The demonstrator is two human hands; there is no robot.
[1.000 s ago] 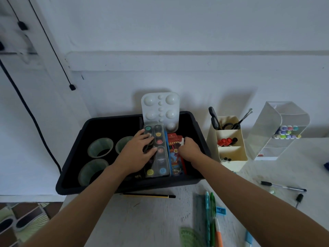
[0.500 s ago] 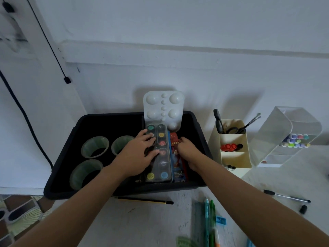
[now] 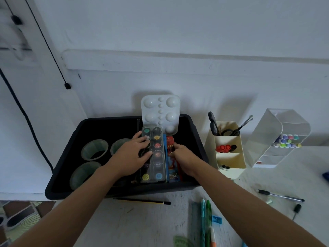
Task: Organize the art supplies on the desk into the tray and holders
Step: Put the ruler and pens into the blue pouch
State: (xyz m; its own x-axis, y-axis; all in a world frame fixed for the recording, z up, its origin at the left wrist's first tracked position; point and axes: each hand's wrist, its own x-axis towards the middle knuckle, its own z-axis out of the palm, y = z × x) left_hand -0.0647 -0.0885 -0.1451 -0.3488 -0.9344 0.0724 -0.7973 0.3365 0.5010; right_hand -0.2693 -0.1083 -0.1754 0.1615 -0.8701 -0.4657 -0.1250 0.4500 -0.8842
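Left hand flat on paint set, right hand gripping crayon box, inside tray; pens, pencil unsorted on bench.

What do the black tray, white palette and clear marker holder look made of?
Black tray: likely moulded plastic, matte, rounded rim. White palette: probably glossy plastic; domed wells catch highlights. Clear marker holder: transparent, acrylic-like plastic; markers show through.

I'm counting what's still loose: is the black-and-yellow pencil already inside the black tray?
No, the pencil lies on the desk just in front of the black tray, outside its near wall.
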